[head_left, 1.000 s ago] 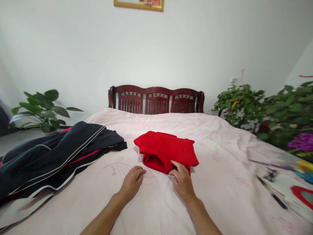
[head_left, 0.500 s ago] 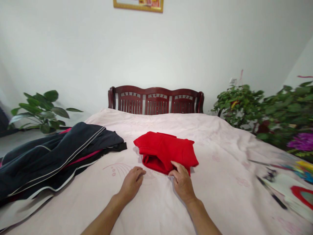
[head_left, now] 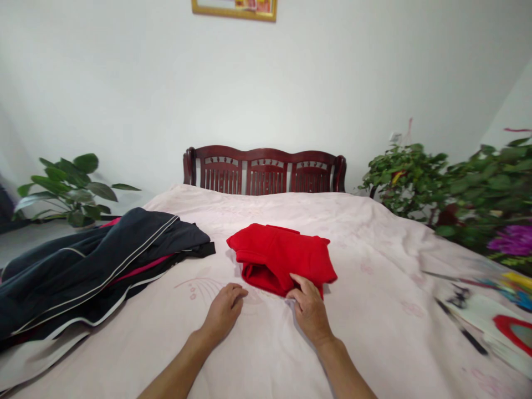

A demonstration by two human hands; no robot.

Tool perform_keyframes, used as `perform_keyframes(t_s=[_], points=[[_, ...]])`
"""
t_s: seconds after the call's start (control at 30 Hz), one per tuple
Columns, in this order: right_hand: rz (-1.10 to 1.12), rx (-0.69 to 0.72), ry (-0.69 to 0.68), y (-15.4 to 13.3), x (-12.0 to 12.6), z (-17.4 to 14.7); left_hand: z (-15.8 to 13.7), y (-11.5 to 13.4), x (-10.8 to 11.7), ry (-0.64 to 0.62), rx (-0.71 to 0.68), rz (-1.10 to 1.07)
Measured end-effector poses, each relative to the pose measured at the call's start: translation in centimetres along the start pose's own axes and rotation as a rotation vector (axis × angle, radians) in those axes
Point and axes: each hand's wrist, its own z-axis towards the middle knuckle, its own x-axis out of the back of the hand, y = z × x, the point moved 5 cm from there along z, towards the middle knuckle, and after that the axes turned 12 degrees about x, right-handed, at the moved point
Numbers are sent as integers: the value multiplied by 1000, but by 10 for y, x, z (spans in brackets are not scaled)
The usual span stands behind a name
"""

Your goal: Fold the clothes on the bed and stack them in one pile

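A folded red garment (head_left: 286,252) lies in the middle of the bed, its front edge gaping in a dark fold at the left. Against its near right edge rests my right hand (head_left: 311,310), index finger on the cloth and thumb apart below it, without a visible grip. My left hand (head_left: 224,310) lies on the bedsheet just short of the garment, not touching it. Its fingers are loosely stretched and hold nothing.
Dark clothes with white piping (head_left: 112,266) are heaped on the left. The pale pink sheet (head_left: 374,343) covers the bed, with a wooden headboard (head_left: 268,166) behind. A black-handled tool (head_left: 467,332) and papers lie at the right. Plants (head_left: 407,177) stand on both sides.
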Motion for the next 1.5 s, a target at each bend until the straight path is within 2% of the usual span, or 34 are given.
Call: perform_keyframes(t_s=[0.5, 0.83, 1.0, 1.5], points=[[11, -13, 0, 1, -1, 0, 1, -3, -1, -7, 7, -10], [-20, 34, 74, 0, 2, -2, 1, -2, -1, -6, 6, 5], [-75, 50, 98, 2, 2, -3, 0, -1, -1, -9, 1, 1], [-383, 69, 44, 6, 2, 11, 0, -1, -1, -11, 5, 24]])
